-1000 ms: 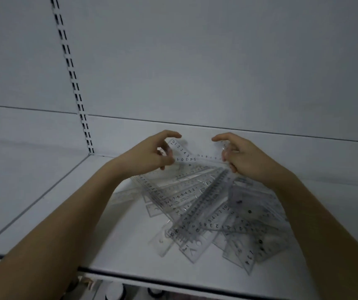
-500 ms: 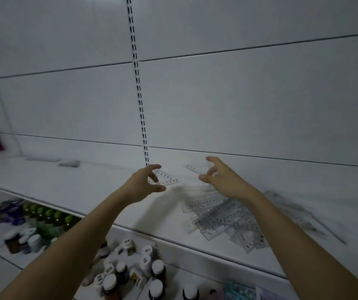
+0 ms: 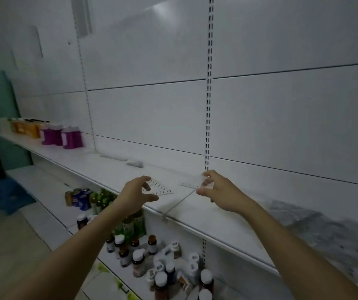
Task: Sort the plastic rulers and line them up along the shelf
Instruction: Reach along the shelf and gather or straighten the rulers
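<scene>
Plastic rulers, two clear ones, held above the white shelf (image 3: 195, 211) where two of its boards meet. Triangular set square (image 3: 159, 188) with printed numbers pinched at its left corner by the left hand (image 3: 137, 194), fingers curled over it and thumb stretched below. Straight clear ruler (image 3: 192, 183) with faint marks gripped at its right end by the right hand (image 3: 219, 192), fingers bent round it. Both pieces just beside each other, apart, near the slotted upright (image 3: 208, 105) of the back wall. Blurred grey heap of remaining rulers (image 3: 316, 226) lying on the shelf well to the right, under the right forearm. Two small flat clear pieces (image 3: 133, 163) resting further left along the shelf, too blurred to identify. Purple and orange containers (image 3: 61, 135) standing at the far left end of the same shelf. Brown bottles with white caps (image 3: 158, 269), green bottles and cans (image 3: 80, 198) crowded on the lower shelves
</scene>
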Motion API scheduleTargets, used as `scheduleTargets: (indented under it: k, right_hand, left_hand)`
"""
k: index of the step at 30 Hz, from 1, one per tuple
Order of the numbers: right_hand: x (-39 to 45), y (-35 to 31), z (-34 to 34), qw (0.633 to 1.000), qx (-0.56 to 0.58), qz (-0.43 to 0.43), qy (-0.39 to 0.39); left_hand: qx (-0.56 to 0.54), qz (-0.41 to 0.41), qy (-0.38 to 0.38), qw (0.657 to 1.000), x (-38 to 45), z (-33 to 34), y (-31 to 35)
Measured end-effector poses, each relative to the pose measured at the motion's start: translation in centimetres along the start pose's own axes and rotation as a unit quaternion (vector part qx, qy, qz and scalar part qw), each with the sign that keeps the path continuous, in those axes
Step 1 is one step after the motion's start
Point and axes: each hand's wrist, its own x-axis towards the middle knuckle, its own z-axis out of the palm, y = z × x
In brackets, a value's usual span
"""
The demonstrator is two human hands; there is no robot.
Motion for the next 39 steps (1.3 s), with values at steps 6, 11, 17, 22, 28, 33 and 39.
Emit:
scheduleTargets:
  k: [6,11,17,22,28,33,39]
  right_hand:
    - [5.9,-6.4,8.3,0.999,-0.041,-0.018,-0.014]
    - [10.8,-12.1,15.9,0.999,-0.031,-0.021,0.006]
    - [15.9,-18.2,23.0,0.999,-0.016,-0.033,0.01]
    - [20.1,-19.9,27.5,0.999,-0.024,-0.036,-0.004]
    - [26.7,-18.7,31.8,0.999,-0.038,-0.011,-0.017]
    - [35.4,-17.5,36.4,1.0,0.002,0.004,-0.008]
    - [45.7,-17.6,41.2,1.0,0.017,-0.017,-0.003]
  left_hand:
    - [-0.03,-0.026,0.043,0.998,0.0,-7.1,-8.9]
    - [-0.011,-0.021,0.064,0.998,0.5,-12.7,-17.9]
    - [-0.027,-0.024,0.084,0.996,1.9,-17.6,-26.5]
    - [-0.03,-0.027,0.086,0.995,5.2,-20.2,-31.9]
    - [-0.052,-0.037,0.051,0.997,11.3,-21.7,-37.3]
    - [-0.038,-0.041,0.026,0.998,18.0,-22.1,-42.3]
    - [-0.001,-0.033,0.017,0.999,26.7,-24.0,-48.2]
